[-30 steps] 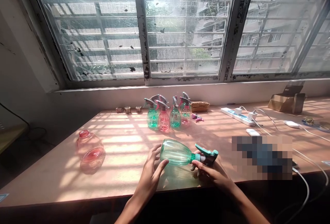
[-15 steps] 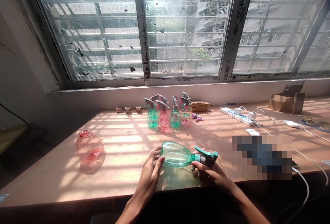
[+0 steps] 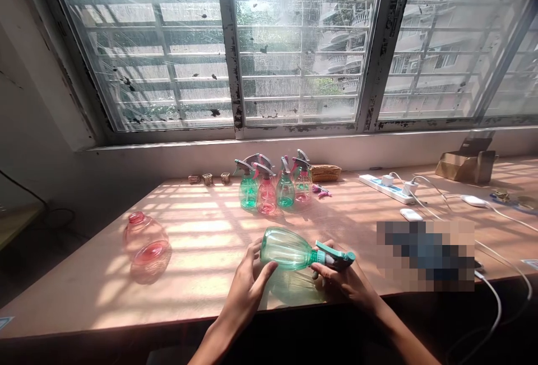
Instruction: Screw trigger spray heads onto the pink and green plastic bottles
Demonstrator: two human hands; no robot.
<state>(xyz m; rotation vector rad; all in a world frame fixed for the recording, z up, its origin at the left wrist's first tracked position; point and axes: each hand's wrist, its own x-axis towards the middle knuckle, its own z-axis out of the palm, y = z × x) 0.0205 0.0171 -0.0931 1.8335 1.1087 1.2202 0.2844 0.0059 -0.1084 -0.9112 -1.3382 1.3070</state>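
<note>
A clear green spray bottle (image 3: 286,249) lies sideways just above the wooden table (image 3: 202,264), its base to the left. My left hand (image 3: 247,278) cups the bottle's wide base with curled fingers. My right hand (image 3: 342,281) grips the teal trigger head (image 3: 335,257) at the bottle's neck. A pink bottle body without a head (image 3: 146,240) lies on the table far to the left.
Several green and pink spray bottles (image 3: 273,185) stand grouped near the window ledge, with a small woven basket (image 3: 325,173) beside them. A white power strip (image 3: 389,188) with cables, a cardboard box (image 3: 466,164) and a blurred patch (image 3: 424,253) lie to the right.
The trigger head has turned slightly in my right hand, and my left fingers have shifted on the bottle's base. The bottle stays in the same place.
</note>
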